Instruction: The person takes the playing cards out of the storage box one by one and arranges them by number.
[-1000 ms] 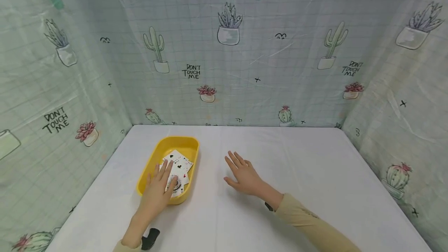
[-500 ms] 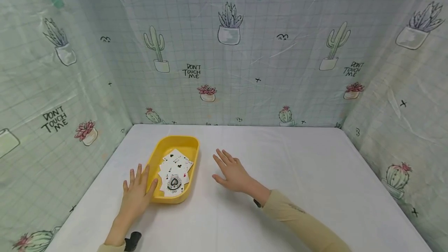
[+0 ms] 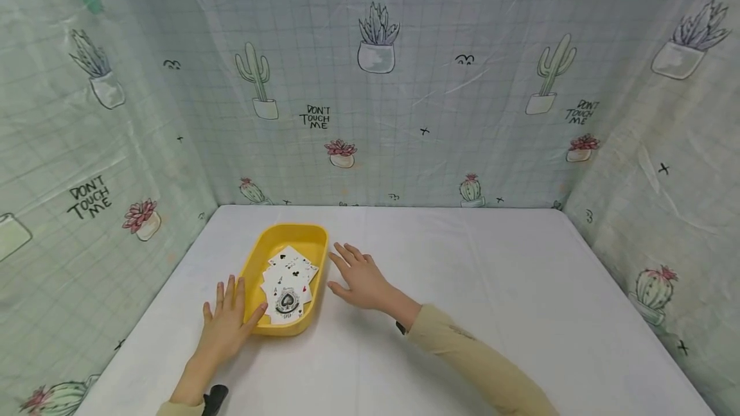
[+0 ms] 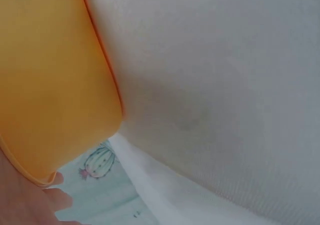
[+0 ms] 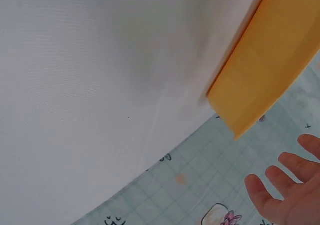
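With the left hand (image 3: 227, 325) touching the tray (image 3: 258, 254) on the worktop (image 3: 462, 287) and the right hand (image 3: 360, 280) just beside it, fingers spread, a lopsided lift could spill the cards (image 3: 287, 285).

white cloth-covered table (image 3: 462, 287), walled by cactus-print sheets. on it, left of centre, yellow tray (image 3: 257, 260) holding playing cards (image 3: 288, 287). left hand (image 3: 227, 326) flat on the cloth against the tray's near-left rim, right hand (image 3: 361, 280) just beside its right wall.
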The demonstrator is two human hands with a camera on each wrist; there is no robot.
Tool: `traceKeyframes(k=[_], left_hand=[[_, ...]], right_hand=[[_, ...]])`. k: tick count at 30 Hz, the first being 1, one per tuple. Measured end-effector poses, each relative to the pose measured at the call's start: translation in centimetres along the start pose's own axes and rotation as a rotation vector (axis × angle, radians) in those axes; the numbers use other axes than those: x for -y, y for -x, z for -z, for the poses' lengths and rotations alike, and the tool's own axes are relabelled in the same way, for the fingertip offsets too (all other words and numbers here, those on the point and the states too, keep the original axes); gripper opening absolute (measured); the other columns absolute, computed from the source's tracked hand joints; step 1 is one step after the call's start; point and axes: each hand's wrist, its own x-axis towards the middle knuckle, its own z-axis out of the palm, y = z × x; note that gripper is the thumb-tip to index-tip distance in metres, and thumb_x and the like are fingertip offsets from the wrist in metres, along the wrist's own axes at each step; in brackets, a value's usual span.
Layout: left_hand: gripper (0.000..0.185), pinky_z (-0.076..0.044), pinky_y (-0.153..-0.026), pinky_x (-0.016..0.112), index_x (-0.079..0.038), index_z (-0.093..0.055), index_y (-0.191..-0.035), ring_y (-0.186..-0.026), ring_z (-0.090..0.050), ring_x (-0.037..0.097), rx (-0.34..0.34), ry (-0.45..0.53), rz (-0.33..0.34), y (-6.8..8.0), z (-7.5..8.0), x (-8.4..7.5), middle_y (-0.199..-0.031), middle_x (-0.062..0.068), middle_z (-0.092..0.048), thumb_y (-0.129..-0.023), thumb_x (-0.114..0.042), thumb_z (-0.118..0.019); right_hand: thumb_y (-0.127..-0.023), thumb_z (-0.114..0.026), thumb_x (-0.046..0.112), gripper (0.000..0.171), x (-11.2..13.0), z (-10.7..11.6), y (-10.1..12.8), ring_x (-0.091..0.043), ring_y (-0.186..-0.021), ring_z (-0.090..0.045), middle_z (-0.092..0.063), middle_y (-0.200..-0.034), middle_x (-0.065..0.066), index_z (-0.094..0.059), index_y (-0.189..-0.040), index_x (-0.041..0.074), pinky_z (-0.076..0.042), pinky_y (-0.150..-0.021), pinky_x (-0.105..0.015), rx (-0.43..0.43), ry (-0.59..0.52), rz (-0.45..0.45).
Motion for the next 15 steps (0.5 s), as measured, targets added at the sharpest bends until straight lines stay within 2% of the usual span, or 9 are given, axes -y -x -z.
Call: traceKeyframes(k=[8,15], left_hand=[[0.087,-0.005,-0.095,0.072,0.004,-0.011,-0.141,-0.134,0.004,0.046,-0.04,-0.036,-0.025,0.1,-0.4,0.2,-0.146,0.027,-0.01,-0.087,-0.058,-0.038],[0.086,-0.005,-0.095,0.072,0.004,-0.011,-0.141,-0.134,0.006,0.046,-0.054,-0.045,-0.035,-0.1,-0.6,0.3,-0.147,0.026,-0.009,-0.086,-0.057,-0.038]], right_hand=[[-0.09,-0.043,0.041,0.056,1.3,-0.6,-1.7,-0.024,-0.134,-0.026,-0.026,-0.147,-0.005,-0.033,-0.138,0.015,-0.034,-0.1,-0.047,0.008,-0.015,-0.009],[-0.089,-0.044,0.046,0.057,2.3,-1.0,-3.3,-0.022,-0.133,-0.027,-0.03,-0.145,-0.004,-0.034,-0.137,0.017,-0.033,-0.101,-0.045,0.02,-0.033,-0.018]])
